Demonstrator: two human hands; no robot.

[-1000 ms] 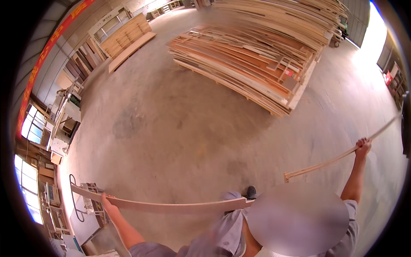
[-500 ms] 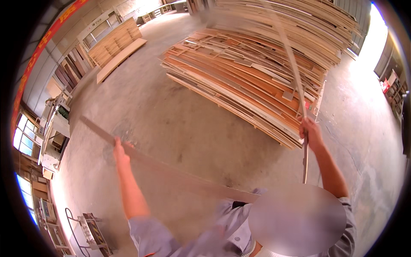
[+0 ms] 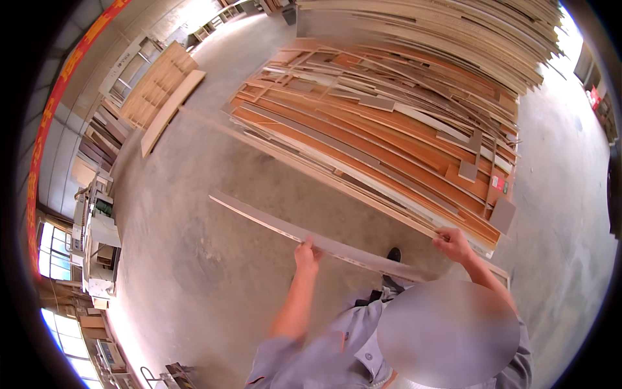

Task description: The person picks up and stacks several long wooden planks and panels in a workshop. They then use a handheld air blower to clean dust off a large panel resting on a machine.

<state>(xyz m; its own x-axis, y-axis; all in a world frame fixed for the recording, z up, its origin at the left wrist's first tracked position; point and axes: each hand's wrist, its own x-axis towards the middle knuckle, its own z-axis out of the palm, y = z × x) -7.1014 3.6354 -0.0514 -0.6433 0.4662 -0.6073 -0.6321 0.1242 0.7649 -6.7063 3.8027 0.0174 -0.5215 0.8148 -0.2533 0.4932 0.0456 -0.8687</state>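
My left hand [image 3: 307, 256] is closed round the lower edge of a long, narrow grey-brown board [image 3: 259, 219]. The board slants across in front of my body, and its near end passes behind a blurred patch. My right hand [image 3: 452, 245] grips a long, thin wooden strip [image 3: 363, 196]. This strip runs up and left along the near edge of a pile of boards [image 3: 414, 152], its far end smeared by motion. A short tail of it shows below my right forearm. Whether the strip touches the pile I cannot tell.
Behind the low pile of orange, grey and white offcuts rises a taller stack of pale planks [image 3: 440, 26]. Wooden panels [image 3: 159, 84] stand at the far left, near a workbench [image 3: 100, 240]. A dark shoe [image 3: 394, 254] shows on the concrete floor [image 3: 188, 259] beneath the held board.
The right-hand strip has swung from nearly upright down to the left, along the pile's front. My left hand and its board have moved right, closer to my right hand.
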